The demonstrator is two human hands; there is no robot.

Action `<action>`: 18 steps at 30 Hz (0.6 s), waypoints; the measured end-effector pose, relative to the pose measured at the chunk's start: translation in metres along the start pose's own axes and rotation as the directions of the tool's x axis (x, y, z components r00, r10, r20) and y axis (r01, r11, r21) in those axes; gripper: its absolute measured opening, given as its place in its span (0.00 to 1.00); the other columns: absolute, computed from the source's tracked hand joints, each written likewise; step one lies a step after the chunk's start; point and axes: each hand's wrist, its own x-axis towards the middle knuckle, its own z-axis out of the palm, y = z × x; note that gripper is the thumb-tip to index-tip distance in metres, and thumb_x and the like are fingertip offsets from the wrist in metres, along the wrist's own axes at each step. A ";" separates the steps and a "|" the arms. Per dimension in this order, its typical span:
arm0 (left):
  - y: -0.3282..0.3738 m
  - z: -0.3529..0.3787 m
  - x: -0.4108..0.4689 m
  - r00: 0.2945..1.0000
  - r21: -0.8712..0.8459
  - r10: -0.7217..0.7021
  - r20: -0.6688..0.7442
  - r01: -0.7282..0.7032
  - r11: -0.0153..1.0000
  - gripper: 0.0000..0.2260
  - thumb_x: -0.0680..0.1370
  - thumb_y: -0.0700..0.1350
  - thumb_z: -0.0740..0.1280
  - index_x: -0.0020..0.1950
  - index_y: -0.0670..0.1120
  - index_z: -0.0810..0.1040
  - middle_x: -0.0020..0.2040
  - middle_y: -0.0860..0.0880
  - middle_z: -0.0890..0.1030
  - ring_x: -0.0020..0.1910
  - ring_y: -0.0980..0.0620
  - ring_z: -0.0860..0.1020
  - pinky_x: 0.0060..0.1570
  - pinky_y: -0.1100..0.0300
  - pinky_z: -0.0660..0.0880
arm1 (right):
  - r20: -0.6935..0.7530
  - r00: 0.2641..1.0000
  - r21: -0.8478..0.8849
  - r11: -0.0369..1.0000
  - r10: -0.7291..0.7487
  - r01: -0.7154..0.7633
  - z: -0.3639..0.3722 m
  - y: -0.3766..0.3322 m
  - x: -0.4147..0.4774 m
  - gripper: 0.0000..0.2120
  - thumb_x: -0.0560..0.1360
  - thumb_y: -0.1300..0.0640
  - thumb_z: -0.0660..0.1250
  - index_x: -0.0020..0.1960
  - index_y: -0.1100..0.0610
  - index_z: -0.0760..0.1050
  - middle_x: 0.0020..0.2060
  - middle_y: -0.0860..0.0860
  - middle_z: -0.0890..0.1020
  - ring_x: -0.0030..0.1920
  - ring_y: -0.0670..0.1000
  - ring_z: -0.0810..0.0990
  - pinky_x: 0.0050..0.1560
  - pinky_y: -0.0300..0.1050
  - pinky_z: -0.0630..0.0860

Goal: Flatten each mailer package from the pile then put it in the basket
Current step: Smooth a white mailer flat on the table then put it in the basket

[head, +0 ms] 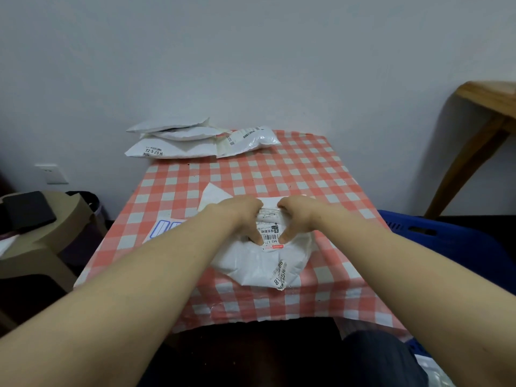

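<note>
A crumpled white mailer package (259, 263) with shipping labels lies in the middle of the red-and-white checked table (307, 174). My left hand (240, 219) and my right hand (298, 217) lie side by side on its far half, fingers curled down into the plastic and thumbs pointing toward me along the label. A pile of several white mailers (178, 141) sits at the table's far left corner against the wall. The blue basket (435, 233) stands to the right of the table, partly hidden by my right forearm.
A flat white envelope with blue boxes (167, 229) pokes out under my left forearm. A beige stool (42, 236) with a black object stands at the left. A wooden table leg (472, 155) is at the right. My dark-trousered legs are below the table's near edge.
</note>
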 end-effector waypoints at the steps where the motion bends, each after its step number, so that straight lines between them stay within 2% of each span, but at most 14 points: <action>1: 0.001 0.001 0.001 1.000 0.005 -0.009 -0.006 0.009 1.000 0.22 0.65 0.50 0.78 0.54 0.45 0.75 0.51 0.48 0.80 0.50 0.47 0.78 0.52 0.52 0.76 | -0.013 1.000 -0.013 1.000 -0.002 0.002 0.001 0.000 0.002 0.31 0.63 0.50 0.79 0.61 0.59 0.72 0.55 0.53 0.79 0.52 0.55 0.77 0.51 0.45 0.74; 7: 0.005 0.005 0.002 0.994 0.041 -0.043 -0.100 0.047 0.998 0.21 0.66 0.47 0.77 0.56 0.44 0.77 0.52 0.46 0.81 0.51 0.46 0.79 0.49 0.53 0.76 | -0.110 0.993 -0.095 0.995 -0.037 0.027 0.002 -0.005 0.003 0.26 0.64 0.52 0.78 0.58 0.56 0.75 0.51 0.51 0.80 0.50 0.54 0.79 0.46 0.44 0.73; 11: 0.007 0.003 -0.004 0.989 0.078 -0.051 -0.141 0.063 0.995 0.17 0.69 0.46 0.75 0.55 0.45 0.76 0.52 0.46 0.79 0.52 0.46 0.78 0.48 0.53 0.75 | -0.176 0.984 -0.102 0.995 -0.038 0.021 -0.001 -0.008 -0.003 0.15 0.67 0.56 0.73 0.53 0.53 0.75 0.48 0.50 0.79 0.49 0.53 0.78 0.44 0.45 0.73; 13: 0.007 -0.002 -0.007 0.977 0.066 -0.069 -0.202 0.083 0.994 0.14 0.71 0.44 0.72 0.54 0.46 0.75 0.53 0.47 0.79 0.51 0.47 0.77 0.47 0.54 0.75 | -0.265 0.964 -0.092 0.996 -0.037 0.013 -0.005 -0.009 -0.006 0.12 0.69 0.58 0.70 0.51 0.51 0.74 0.48 0.49 0.78 0.49 0.52 0.76 0.43 0.45 0.74; 15: 0.004 -0.007 -0.009 0.952 0.069 -0.067 -0.300 0.091 0.993 0.18 0.73 0.44 0.70 0.62 0.47 0.73 0.58 0.47 0.76 0.57 0.46 0.75 0.52 0.53 0.74 | -0.367 0.929 -0.068 0.997 -0.052 0.029 -0.010 -0.007 -0.009 0.19 0.69 0.58 0.70 0.59 0.51 0.71 0.57 0.49 0.74 0.56 0.51 0.72 0.53 0.47 0.74; 17: 0.000 -0.005 -0.011 0.930 0.087 -0.017 -0.367 0.053 0.995 0.28 0.72 0.43 0.69 0.71 0.47 0.65 0.66 0.46 0.70 0.65 0.45 0.68 0.62 0.52 0.69 | -0.419 0.905 -0.069 0.997 -0.070 0.045 -0.011 -0.003 -0.013 0.30 0.68 0.56 0.73 0.67 0.51 0.66 0.66 0.50 0.67 0.67 0.53 0.64 0.65 0.49 0.67; 18: -0.002 -0.003 -0.013 0.922 0.092 0.014 -0.386 0.023 0.996 0.30 0.72 0.43 0.69 0.73 0.47 0.63 0.69 0.46 0.67 0.68 0.45 0.65 0.65 0.52 0.66 | -0.421 0.904 -0.057 0.997 -0.072 0.053 -0.012 -0.003 -0.016 0.31 0.68 0.55 0.74 0.67 0.52 0.65 0.67 0.50 0.65 0.68 0.53 0.63 0.65 0.48 0.66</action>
